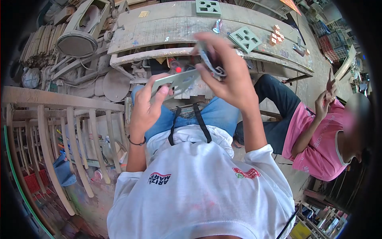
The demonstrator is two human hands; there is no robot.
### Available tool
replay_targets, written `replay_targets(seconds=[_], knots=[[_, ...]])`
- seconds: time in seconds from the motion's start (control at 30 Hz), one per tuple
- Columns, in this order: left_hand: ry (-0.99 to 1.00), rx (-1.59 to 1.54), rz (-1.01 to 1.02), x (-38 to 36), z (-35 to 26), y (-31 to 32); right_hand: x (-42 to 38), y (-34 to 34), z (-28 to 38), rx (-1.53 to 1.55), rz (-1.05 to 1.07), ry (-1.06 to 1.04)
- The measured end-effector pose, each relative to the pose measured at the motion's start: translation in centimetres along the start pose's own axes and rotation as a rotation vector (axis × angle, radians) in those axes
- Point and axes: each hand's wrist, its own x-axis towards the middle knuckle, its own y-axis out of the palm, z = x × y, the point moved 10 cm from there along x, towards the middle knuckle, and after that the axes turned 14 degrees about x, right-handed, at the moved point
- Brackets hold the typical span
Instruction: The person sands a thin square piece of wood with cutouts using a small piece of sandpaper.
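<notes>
My left hand (150,104) grips a pale green board (175,84) with cut-out shapes by its near left end, thumb on top. The board is held tilted above my lap. In my right hand (229,69) is a folded sheet of sandpaper (207,60), with a pale printed back and a dark inner side. Its fingers curl around the sheet, slightly blurred, close over the board's far right end. Part of the board's right end is hidden behind this hand.
On the wooden bench (147,34) ahead lie a green cut-out board (245,40), another green board (208,7), several small wooden blocks (275,36) and a crumpled piece (217,26). A wooden railing (71,135) stands left. A person in pink (314,143) sits close at right.
</notes>
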Motion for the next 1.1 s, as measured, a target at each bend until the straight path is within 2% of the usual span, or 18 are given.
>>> replay_targets(seconds=[0.07,0.1,0.13,0.2,0.23,0.37,0.43,0.63,0.7,0.73,0.8,0.83,0.9,0.93,1.0,1.1], knots=[[0.073,0.002,0.004,0.2,-0.8,-0.3,-2.0,-1.9,-1.7,0.345,-0.305,0.168],[0.148,0.003,0.012,0.2,-1.5,-0.3,-2.5,-1.5,-2.1,0.218,-0.258,0.267],[0.150,0.001,0.012,0.2,-1.6,-0.3,-2.6,-1.4,-2.1,0.215,-0.258,0.267],[0.201,0.020,-0.004,0.1,-2.2,-0.5,-2.4,-0.7,0.4,-0.011,-0.203,0.013],[0.204,0.017,-0.003,0.1,-2.2,-0.6,-3.1,-0.3,-0.4,0.100,-0.242,0.104],[0.286,0.206,-0.060,0.0,-3.3,-0.8,-4.0,2.0,1.7,0.024,-0.216,0.026],[0.296,0.239,-0.083,-0.3,-3.5,-0.5,-4.3,3.8,3.1,0.128,-0.226,0.019],[0.171,-0.002,-0.132,-2.0,-2.4,-0.6,-4.4,4.4,2.4,-0.003,-0.272,-0.014],[0.031,-0.080,-0.134,-2.8,-1.3,-0.8,-4.6,3.6,0.8,-0.024,-0.313,0.049],[0.031,-0.078,-0.137,-3.0,-1.3,-0.8,-4.8,3.1,-0.3,-0.052,-0.362,0.114],[-0.125,-0.043,-0.164,-3.6,0.2,-0.6,-4.9,3.5,-1.2,-0.037,-0.387,0.122],[-0.128,-0.044,-0.168,-3.9,0.1,-0.6,-4.8,3.6,-1.3,-0.023,-0.413,0.127],[-0.260,0.069,-0.172,-4.5,1.1,-0.8,-4.7,6.1,1.2,0.034,-0.254,0.084],[-0.267,0.070,-0.171,-4.7,1.4,-0.5,-4.6,7.4,2.5,0.071,-0.217,0.050],[-0.200,-0.082,-0.326,-5.3,1.6,-1.2,-4.7,7.9,2.3,0.080,-0.207,0.033],[-0.296,0.006,-0.232,-6.3,2.2,-0.9,-5.5,6.1,-1.7,-0.001,-0.308,0.168]])
